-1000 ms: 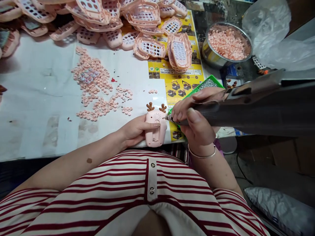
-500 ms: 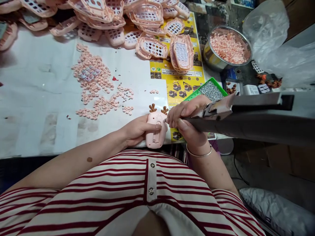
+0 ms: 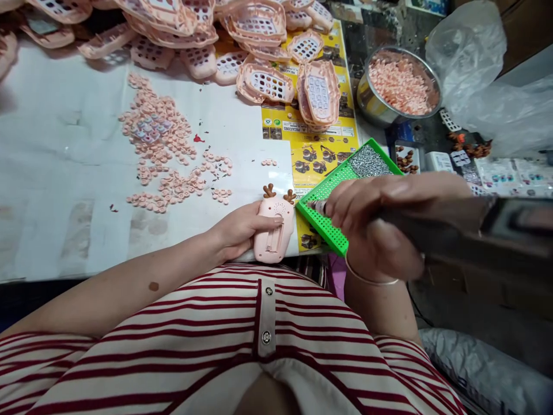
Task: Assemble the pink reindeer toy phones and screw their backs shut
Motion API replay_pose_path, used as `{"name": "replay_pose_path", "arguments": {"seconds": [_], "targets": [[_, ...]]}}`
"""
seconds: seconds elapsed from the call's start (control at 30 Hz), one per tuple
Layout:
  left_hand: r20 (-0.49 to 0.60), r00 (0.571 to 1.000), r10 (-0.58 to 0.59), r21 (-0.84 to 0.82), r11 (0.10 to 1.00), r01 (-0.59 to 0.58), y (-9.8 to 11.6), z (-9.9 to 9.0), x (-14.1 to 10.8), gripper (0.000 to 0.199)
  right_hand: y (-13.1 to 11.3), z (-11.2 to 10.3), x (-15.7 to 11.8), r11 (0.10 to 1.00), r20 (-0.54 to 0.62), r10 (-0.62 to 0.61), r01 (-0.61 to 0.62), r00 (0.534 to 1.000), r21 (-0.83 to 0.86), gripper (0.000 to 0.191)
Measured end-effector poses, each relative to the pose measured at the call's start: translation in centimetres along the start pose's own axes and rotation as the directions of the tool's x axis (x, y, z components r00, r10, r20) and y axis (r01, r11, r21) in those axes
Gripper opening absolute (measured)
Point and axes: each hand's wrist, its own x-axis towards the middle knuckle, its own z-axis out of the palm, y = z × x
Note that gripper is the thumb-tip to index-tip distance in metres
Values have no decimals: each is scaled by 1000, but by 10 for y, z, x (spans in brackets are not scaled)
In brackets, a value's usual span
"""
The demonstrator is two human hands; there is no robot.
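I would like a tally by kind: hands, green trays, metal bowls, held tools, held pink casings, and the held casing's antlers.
Left hand, right hand: 2
Green tray: 1
Metal bowl: 1
Dark tool: 1
Pink casing: 1
Antlers: 2
Total: 8

White tabletop (image 3: 56, 144) open left of small pink parts (image 3: 166, 141); narrower lane right of pile, toward yellow sheet (image 3: 319, 143), broken by short row of similar pieces (image 3: 268, 162). Stacked pink shells (image 3: 253, 24) wall off far side. Right hand (image 3: 374, 216) and dark power tool (image 3: 453, 233) bar way over green tray (image 3: 330, 187), which sits just beside pink casing (image 3: 268, 242) in left hand (image 3: 242, 229); metal bowl (image 3: 372, 106) stands beyond.
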Motion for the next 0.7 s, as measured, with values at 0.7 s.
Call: {"name": "replay_pose_path", "arguments": {"seconds": [0.7], "targets": [[19,999,-32,12,999,31,-1,-5,1,38,67,-23,3,990,-237,-88,59,967,-126,18]]}}
